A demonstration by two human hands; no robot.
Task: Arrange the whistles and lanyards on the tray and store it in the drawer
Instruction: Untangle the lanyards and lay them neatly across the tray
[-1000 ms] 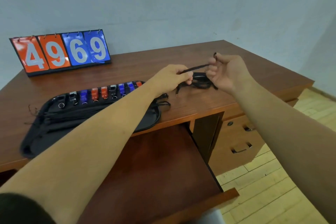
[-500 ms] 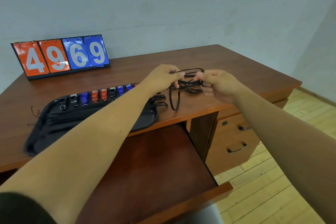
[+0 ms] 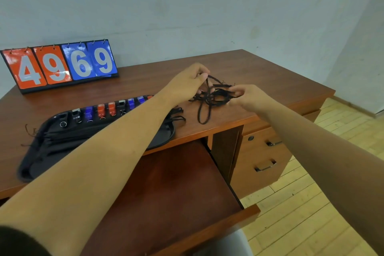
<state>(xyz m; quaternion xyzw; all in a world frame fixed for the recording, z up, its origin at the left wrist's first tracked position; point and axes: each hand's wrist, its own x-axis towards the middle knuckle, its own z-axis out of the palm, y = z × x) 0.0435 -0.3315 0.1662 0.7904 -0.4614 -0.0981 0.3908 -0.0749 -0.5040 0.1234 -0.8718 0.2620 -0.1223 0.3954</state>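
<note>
Black cord — a tangled lanyard (image 3: 209,97) is hanging above the desk (image 3: 259,81), right of the tray (image 3: 166,134). Left hand (image 3: 187,84) and right hand (image 3: 245,97) are pinching it. Best teasing loops apart gently — yanking risks tightening knots.

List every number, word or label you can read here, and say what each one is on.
"49": white digits on the two orange cards of the flip scoreboard.
"69": white digits on its two blue cards.
Whistles and lanyards: any print is too small to read.
</note>
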